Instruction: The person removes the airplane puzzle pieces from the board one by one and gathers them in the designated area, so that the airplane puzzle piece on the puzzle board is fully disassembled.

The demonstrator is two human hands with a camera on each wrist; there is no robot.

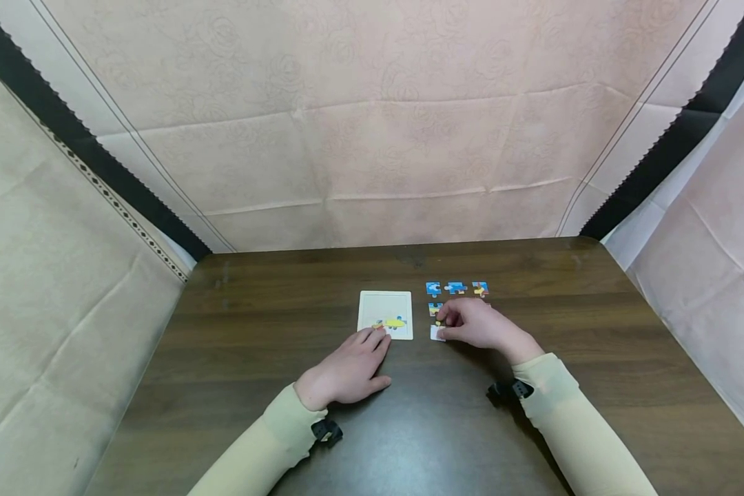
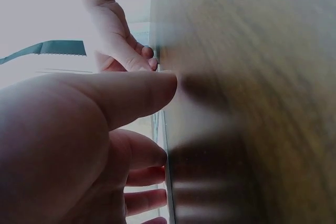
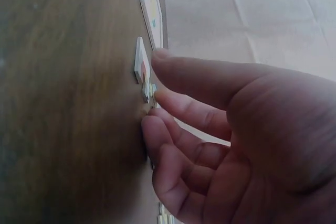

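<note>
A square white puzzle tray lies on the table, with yellow, red and blue shapes in its lower part. My left hand rests its fingertips on the tray's near edge, fingers stretched and thumb apart. Right of the tray, several jigsaw pieces lie in rows, among them a blue one. Over the near left pieces reaches my right hand, its thumb at a mostly white puzzle piece. A gap shows between thumb and forefinger; its other fingers are bent. This hand hides part of the pieces.
The brown wooden table spreads around the tray and pieces. Behind it hangs a pale patterned cloth, with more cloth at both sides. A dark device sits at each wrist.
</note>
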